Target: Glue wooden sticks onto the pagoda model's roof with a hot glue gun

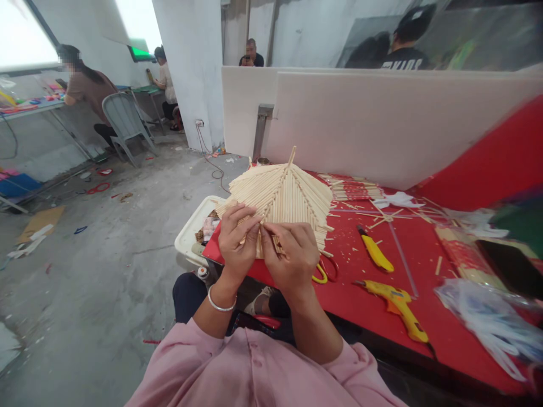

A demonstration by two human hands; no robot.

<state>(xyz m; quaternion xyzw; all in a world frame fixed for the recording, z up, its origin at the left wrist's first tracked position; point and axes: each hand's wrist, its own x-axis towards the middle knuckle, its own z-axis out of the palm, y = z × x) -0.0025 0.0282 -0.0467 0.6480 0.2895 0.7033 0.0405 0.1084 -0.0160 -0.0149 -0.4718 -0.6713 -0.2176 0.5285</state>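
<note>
I hold a fan-shaped panel of glued wooden sticks (285, 191) up over the left edge of a red table (373, 305). My left hand (236, 242), with a silver bangle at the wrist, grips the panel's lower left edge with its fingers curled over the sticks. Right beside it, my right hand (292, 254) pinches the panel's lower middle, thumb and fingers pressed on the sticks. One stick pokes out at the panel's top.
On the table lie a yellow utility knife (375, 253), a yellow glue gun (399, 305), yellow-handled scissors (326, 272), bundles of sticks (355, 189), clear plastic bags (487, 316) and a phone (511, 265). A white tray (192, 233) stands at the left. White boards (382, 118) screen the back. Other people sit at desks beyond.
</note>
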